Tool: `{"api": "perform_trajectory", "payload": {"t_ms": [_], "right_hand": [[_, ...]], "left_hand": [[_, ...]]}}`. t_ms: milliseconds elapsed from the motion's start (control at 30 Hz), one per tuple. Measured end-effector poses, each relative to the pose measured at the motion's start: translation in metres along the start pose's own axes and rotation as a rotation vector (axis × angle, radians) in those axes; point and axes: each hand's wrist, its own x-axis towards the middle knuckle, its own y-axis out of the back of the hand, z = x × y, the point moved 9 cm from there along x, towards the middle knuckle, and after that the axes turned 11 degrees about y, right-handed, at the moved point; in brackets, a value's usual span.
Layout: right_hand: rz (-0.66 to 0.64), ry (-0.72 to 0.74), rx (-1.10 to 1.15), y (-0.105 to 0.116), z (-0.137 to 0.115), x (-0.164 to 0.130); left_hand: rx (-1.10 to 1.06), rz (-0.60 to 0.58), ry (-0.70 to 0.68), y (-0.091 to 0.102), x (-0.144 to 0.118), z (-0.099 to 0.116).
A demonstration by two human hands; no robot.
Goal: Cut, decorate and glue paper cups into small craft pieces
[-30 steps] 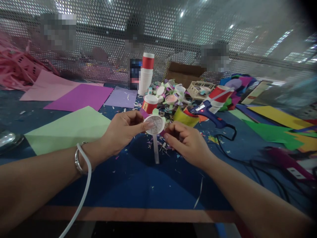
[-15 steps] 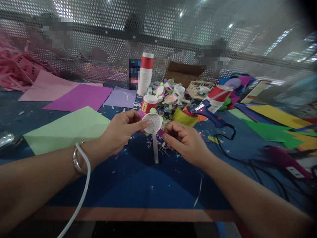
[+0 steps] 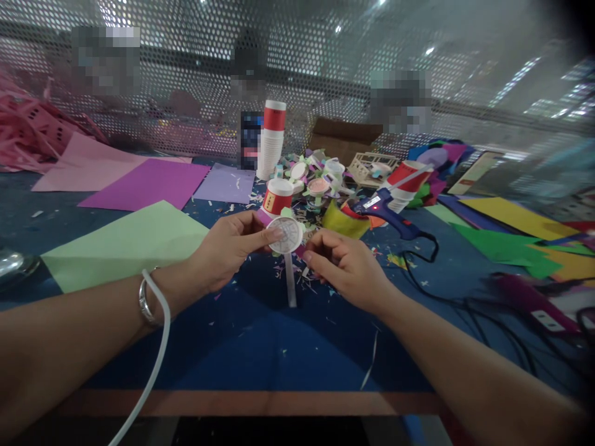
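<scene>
One head-worn view over the craft table

The single camera sits on the person's head and looks forward and down along both forearms. It is close to the left hand (image 3: 227, 251) and right hand (image 3: 346, 269), which meet near the middle of the frame. The blue table (image 3: 260, 347) fills the lower half; the perforated screen (image 3: 325, 68) closes the far side. No second view shares the scene.

white disc (image 3: 284, 235) tilted slightly, right hand (image 3: 346, 268) nudged closer

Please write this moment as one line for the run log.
left hand: holds white disc | right hand: touches its edge | glue gun: on table
</scene>
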Motion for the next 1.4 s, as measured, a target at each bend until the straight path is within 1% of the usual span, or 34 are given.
{"api": "perform_trajectory", "payload": {"t_ms": [100,200,300,367,467,533,600,667,767,867,933,1000,1033,1100,1167,1200,1300,1400], "right_hand": [[0.008,-0.026,0.029,-0.001,0.002,-0.001],[0.044,-0.025,0.045,0.001,0.001,-0.002],[0.107,0.016,-0.010,0.007,-0.006,-0.001],[0.146,0.061,-0.076,0.010,-0.013,0.000],[0.186,0.125,-0.158,0.012,-0.023,-0.002],[0.212,0.154,-0.197,0.013,-0.028,-0.004],[0.243,0.189,-0.241,0.015,-0.033,-0.006],[0.246,0.242,-0.299,0.014,-0.038,-0.007],[0.167,0.360,-0.400,0.004,-0.046,-0.006],[0.081,0.480,-0.471,-0.008,-0.052,-0.004],[0.044,0.515,-0.490,-0.011,-0.053,-0.002],[0.018,0.515,-0.503,-0.009,-0.054,0.001],[0.003,0.507,-0.512,-0.007,-0.054,0.004],[0.003,0.486,-0.553,0.004,-0.055,0.011],[-0.025,0.456,-0.611,0.018,-0.052,0.024],[-0.057,0.435,-0.636,0.025,-0.049,0.033],[-0.066,0.381,-0.731,0.056,-0.038,0.067],[-0.056,0.286,-0.878,0.089,-0.022,0.106]], "left_hand": [[0.001,0.060,-0.029,0.007,0.001,0.002],[-0.005,0.120,-0.053,0.014,0.001,0.003],[0.050,0.093,-0.073,0.010,-0.001,0.003],[0.142,0.065,-0.122,0.004,-0.005,0.007],[0.282,0.058,-0.190,-0.003,-0.011,0.013],[0.301,0.051,-0.196,-0.005,-0.014,0.014],[0.246,0.039,-0.169,-0.005,-0.014,0.012],[0.146,0.022,-0.122,-0.005,-0.012,0.009],[-0.011,-0.028,-0.020,-0.007,-0.009,0.001],[-0.102,-0.083,0.104,-0.011,-0.007,-0.009],[-0.134,-0.101,0.142,-0.012,-0.006,-0.011],[-0.143,-0.082,0.144,-0.010,-0.005,-0.010],[-0.143,-0.047,0.141,-0.006,-0.004,-0.010],[-0.137,0.062,0.126,0.005,-0.004,-0.008],[-0.126,0.161,0.076,0.014,-0.004,-0.003],[-0.111,0.185,0.041,0.017,-0.004,0.000],[-0.038,0.185,-0.056,0.017,-0.003,0.006],[0.031,0.159,-0.102,0.015,0.000,0.006]]}}
